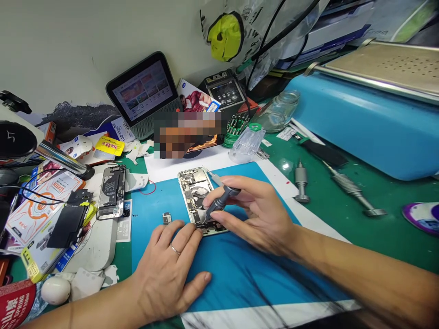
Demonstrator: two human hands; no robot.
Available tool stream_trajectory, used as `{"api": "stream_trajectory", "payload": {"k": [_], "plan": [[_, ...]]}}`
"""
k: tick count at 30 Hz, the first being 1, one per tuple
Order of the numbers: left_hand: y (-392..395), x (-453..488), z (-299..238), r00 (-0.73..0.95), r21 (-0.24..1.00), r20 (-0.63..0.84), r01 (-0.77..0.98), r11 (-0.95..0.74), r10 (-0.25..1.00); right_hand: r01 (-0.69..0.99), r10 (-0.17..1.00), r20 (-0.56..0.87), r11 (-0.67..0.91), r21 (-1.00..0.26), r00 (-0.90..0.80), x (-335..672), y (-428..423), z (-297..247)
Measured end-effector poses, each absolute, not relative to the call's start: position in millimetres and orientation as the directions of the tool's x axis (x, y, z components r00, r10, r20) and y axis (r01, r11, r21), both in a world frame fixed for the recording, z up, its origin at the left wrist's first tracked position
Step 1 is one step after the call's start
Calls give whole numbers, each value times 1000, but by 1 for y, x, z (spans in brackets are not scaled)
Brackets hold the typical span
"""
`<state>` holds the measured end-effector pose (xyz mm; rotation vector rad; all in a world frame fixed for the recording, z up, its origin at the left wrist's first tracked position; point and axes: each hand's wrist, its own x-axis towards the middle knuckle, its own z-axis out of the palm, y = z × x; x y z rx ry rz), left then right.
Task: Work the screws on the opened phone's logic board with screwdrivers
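An opened phone lies tilted on the blue mat, its inner parts and a round coil showing. My right hand grips a dark grey screwdriver between thumb and fingers. Its tip points down at the phone's lower end; whether it sits in a screw is too small to tell. My left hand rests on the mat with fingers stretched and thumb apart, fingertips at the phone's lower left edge. Just left of the phone lies a small metal part. A pale strip shows by my right fingers.
Another opened phone lies at left among boxes and scraps. Behind stand a smart display, a green bit holder, a clear plastic cup and a glass jar. Two more screwdrivers, one short, one long, lie at right.
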<state>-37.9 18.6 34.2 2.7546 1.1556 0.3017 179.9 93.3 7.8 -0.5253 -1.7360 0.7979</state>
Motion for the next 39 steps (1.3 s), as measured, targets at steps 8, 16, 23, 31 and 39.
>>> {"api": "stream_trajectory", "payload": {"k": [8, 16, 23, 31, 39], "plan": [[19, -38, 34, 690, 201, 112, 689, -697, 715, -75, 709, 636, 648, -758, -304, 176, 91, 9], [19, -37, 34, 697, 198, 90, 688, -698, 712, -81, 708, 630, 642, -762, -319, 173, 91, 7], [20, -37, 35, 694, 215, 85, 688, -694, 715, -84, 680, 653, 669, -739, -335, 173, 92, 8], [20, -37, 35, 699, 214, 80, 684, -697, 711, -102, 692, 647, 654, -750, -322, 172, 91, 6], [19, -38, 33, 696, 213, 75, 689, -693, 714, -86, 680, 659, 672, -735, -322, 171, 92, 10]]}}
